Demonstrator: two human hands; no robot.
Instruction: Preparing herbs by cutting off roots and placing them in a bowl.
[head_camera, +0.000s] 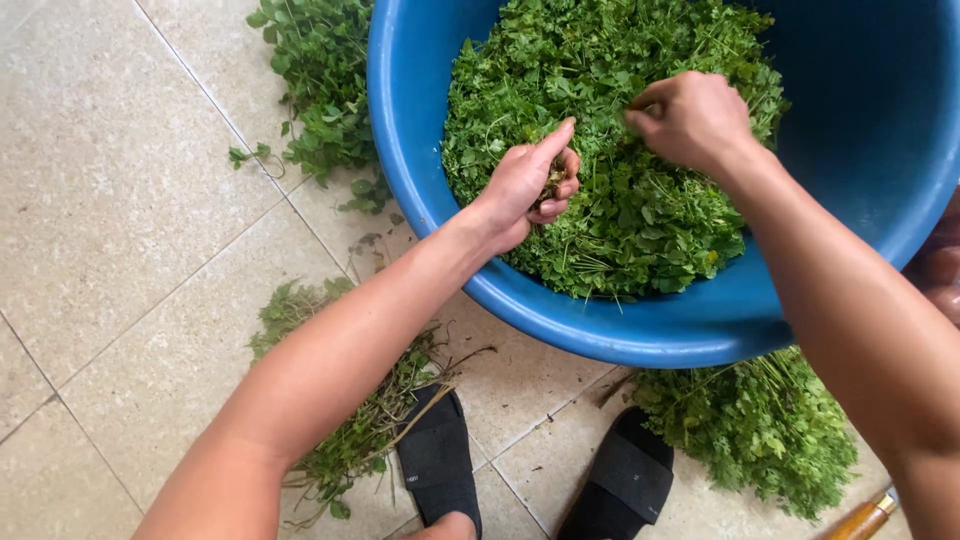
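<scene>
Grip, left hand (527, 185): fingers curled shut around a small bunch of stems and roots (553, 182), thumb stretched out along the top; the bunch is mostly hidden inside the fist, only its brownish ends showing.

Grip, right hand (690, 118): fingers bent inward and pinched together over the greens; the back of the hand faces the camera, so what sits between the fingertips cannot be made out.

Leafy greens (620, 200): loose heap of small-leaved herbs filling the near half of the basin, under and between both hands.

Blue plastic basin (640, 335): round, standing on the floor; its top and right side are cut off by the frame edge.

Pile of greens, far left (325, 90): on the tiled floor (120, 220), touching the basin's outer wall, partly cut off at the top.

Pile of drier stems (340, 420): on the floor near the left forearm, which covers part of it.

Pile of greens, right (760, 430): on the floor, partly tucked beneath the basin rim and the right forearm.

Black sandals (440, 465): two, toes toward the basin, heels cut off at the bottom edge.

Wooden handle (865, 520): bottom right corner, only a short end visible; the tool itself is out of view.
</scene>
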